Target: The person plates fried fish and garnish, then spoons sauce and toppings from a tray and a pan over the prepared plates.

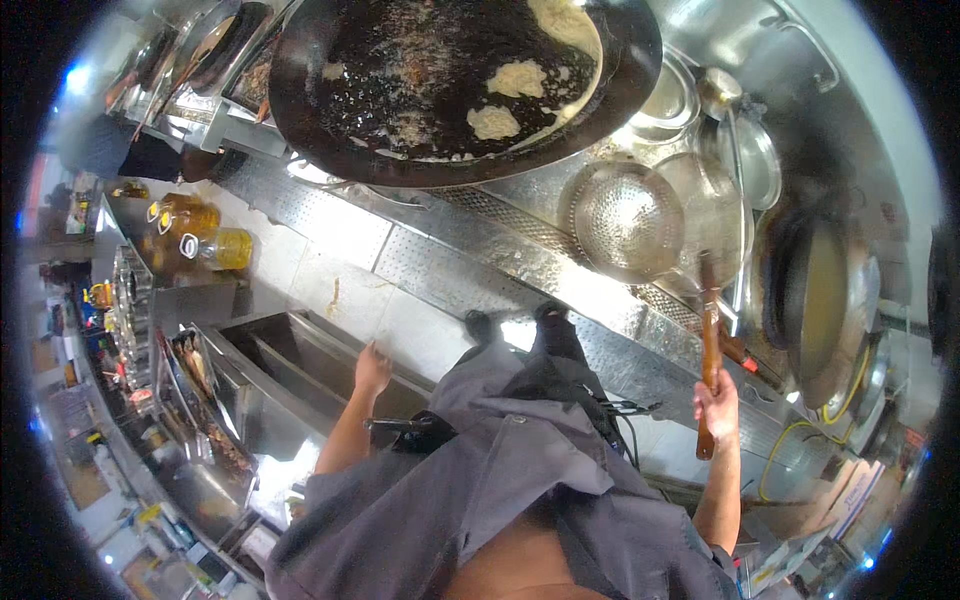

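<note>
My right hand grips the wooden handle of a round skimmer. The skimmer's pale, blurred head is over the steel worktop, beside and partly overlapped by a perforated steel strainer. My left hand hangs beside an open steel cabinet or trough; nothing shows in it, and its curled fingers are partly hidden. Ahead of me, a large dark wok holds dark liquid with pale foam patches and a foam band along its right side.
Steel bowls and a second wok stand at the right. Yellow-oil jugs are at the left, near the tiled floor. A perforated metal strip runs below the stove edge. Part of another person shows at upper left.
</note>
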`<state>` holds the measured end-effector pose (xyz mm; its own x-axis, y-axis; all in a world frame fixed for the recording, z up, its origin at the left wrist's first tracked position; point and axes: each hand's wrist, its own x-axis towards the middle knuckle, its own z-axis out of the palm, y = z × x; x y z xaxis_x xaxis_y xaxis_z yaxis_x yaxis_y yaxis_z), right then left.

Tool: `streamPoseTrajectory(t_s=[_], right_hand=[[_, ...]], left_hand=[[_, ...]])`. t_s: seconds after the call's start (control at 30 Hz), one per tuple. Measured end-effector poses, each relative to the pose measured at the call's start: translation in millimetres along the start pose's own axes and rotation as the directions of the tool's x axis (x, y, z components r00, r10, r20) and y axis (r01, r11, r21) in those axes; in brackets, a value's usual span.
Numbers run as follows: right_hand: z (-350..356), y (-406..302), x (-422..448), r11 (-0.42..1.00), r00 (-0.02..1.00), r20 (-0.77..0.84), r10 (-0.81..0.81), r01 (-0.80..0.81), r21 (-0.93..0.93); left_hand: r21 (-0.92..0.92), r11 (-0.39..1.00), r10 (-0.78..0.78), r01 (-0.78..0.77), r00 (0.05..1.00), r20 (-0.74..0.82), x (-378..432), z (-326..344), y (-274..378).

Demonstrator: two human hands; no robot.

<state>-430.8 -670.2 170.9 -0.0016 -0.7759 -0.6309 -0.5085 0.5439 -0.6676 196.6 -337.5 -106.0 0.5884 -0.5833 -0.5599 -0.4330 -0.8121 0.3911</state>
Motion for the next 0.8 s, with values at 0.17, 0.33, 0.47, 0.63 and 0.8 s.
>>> streamPoseTrajectory(t_s=[0.17,0.33,0.47,0.63,0.8], right_hand=[[31.4,-22.7,62.3,0.620,0.874,-0.260,-0.411,0.059,-0.782],[13.5,-45.4,129.2,0.325,0.929,-0.173,-0.328,-0.061,-0.944],[32.6,-108.5,51.0,0.670,0.807,-0.338,-0.484,0.092,-0.737],[109.2,-247.4,-26.8,0.891,0.856,-0.284,-0.432,0.356,-0.283],[188.7,-368.5,30.8,0.902,0.923,0.084,-0.377,0.386,-0.194]], left_hand=[[-0.116,0.989,-0.071,0.096,0.977,0.199,-23.0,60.0,-166.4],[-0.043,0.997,-0.057,0.065,0.985,0.161,-39.7,40.9,-124.3],[-0.270,0.962,-0.046,0.048,0.999,0.014,-42.1,-9.5,-74.5],[-0.175,0.934,-0.222,0.311,0.890,0.397,-13.9,-32.6,-96.4],[-0.026,0.987,-0.149,0.156,0.974,0.170,18.0,-57.6,-126.1]])
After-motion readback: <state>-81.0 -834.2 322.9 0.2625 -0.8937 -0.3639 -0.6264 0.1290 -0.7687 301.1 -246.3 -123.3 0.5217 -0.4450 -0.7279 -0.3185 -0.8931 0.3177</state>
